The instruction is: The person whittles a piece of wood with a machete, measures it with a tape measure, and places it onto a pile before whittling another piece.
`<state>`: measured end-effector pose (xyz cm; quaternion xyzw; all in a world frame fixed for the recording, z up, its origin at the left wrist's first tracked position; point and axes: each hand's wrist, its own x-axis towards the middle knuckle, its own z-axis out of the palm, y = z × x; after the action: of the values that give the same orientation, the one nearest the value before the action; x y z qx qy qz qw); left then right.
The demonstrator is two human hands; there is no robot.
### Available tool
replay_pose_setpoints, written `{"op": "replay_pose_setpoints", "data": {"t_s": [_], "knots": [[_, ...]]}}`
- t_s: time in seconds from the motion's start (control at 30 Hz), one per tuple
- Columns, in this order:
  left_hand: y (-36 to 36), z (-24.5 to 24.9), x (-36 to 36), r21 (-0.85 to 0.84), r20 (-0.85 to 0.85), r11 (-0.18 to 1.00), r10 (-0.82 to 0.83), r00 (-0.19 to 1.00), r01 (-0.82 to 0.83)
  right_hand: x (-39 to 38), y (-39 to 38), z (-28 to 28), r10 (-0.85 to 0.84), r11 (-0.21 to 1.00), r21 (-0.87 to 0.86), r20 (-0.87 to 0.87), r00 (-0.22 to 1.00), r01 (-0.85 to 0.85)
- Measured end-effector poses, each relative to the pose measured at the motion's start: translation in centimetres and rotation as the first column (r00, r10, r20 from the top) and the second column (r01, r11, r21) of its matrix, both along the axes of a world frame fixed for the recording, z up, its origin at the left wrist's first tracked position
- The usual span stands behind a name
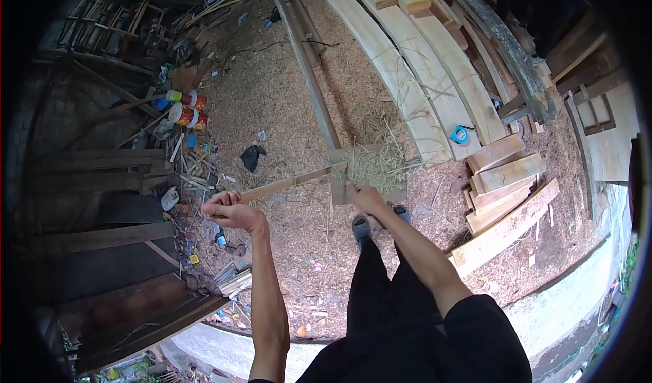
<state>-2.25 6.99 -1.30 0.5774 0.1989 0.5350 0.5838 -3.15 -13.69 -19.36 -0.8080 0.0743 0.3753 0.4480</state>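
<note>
My left hand (232, 213) is closed around the left end of a long wooden strip (285, 183). The strip's other end reaches a flat greyish board (339, 194), which bears a heap of curly wood shavings (373, 162). My right hand (367, 199) is over the near part of this board, with its fingers closed; what they hold is too small to make out. Just below the board are my two feet in dark footwear (361, 228).
Long planks (407, 70) lie at the upper right, with a blue tape measure (460, 135) on them. Short timber pieces (506, 172) are stacked on the right. A long beam (312, 91) runs up from the board. Paint buckets (183, 116) and a black bag (252, 157) lie left.
</note>
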Motion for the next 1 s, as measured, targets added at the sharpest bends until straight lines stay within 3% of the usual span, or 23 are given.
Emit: {"op": "replay_pose_setpoints", "data": {"t_s": [0.03, 0.13, 0.2, 0.3, 0.5, 0.57, 0.67, 0.8, 0.87, 0.93, 1.0], "knots": [[0.1, -0.2, -0.1, -0.025, 0.068, 0.999, -0.019, 0.998, 0.020, 0.4, 0.0, 0.2, -0.003, 1.000, 0.002, 0.002, 1.000, 0.003], [0.0, 0.0, 0.2, -0.006, 0.032, 0.999, -0.037, 0.999, 0.037, -0.1, -0.8, 0.0, 0.100, 0.994, -0.037, -0.003, 0.995, -0.100], [0.0, 0.0, 0.5, 0.006, -0.019, 1.000, 0.010, 1.000, -0.010, -1.6, -0.9, -1.5, 0.038, 0.999, -0.027, 0.086, 0.996, -0.036], [-0.3, 0.3, 1.1, 0.010, -0.026, 0.999, 0.032, 0.999, -0.032, -1.5, -2.2, -4.5, -0.065, 0.995, -0.077, 0.052, 0.997, 0.069], [-1.0, 0.5, 2.3, -0.017, -0.061, 0.995, 0.095, 0.994, -0.097, -1.7, -2.2, -2.8, 0.019, 0.999, -0.037, 0.059, 0.998, -0.017], [-1.0, 0.5, 2.1, -0.018, -0.066, 0.994, 0.111, 0.992, -0.112, -2.4, -2.6, -7.1, -0.031, 0.998, -0.055, 0.005, 1.000, 0.031], [-0.9, 0.7, 2.4, -0.005, -0.044, 0.992, 0.122, 0.991, -0.123, -1.3, -3.2, -7.9, -0.066, 0.996, -0.067, -0.032, 0.997, 0.064], [-1.4, 0.6, 2.1, 0.016, -0.049, 0.995, 0.096, 0.994, -0.095, 0.3, -2.4, -1.8, 0.002, 1.000, 0.006, -0.063, 0.998, -0.002], [-1.9, 0.8, 2.3, 0.024, -0.041, 0.995, 0.094, 0.995, -0.093, 0.4, 0.2, 2.5, 0.013, 0.990, 0.141, 0.035, 0.999, -0.018], [-2.4, 0.9, 2.3, 0.038, -0.023, 0.996, 0.081, 0.996, -0.081, 0.2, 3.5, 4.0, 0.047, 0.977, 0.182, 0.320, 0.946, -0.110], [-2.5, 0.5, 2.4, 0.034, -0.011, 0.998, 0.046, 0.999, -0.046, 0.6, 4.4, 7.1, 0.022, 0.972, 0.219, 0.259, 0.966, -0.081]]}}
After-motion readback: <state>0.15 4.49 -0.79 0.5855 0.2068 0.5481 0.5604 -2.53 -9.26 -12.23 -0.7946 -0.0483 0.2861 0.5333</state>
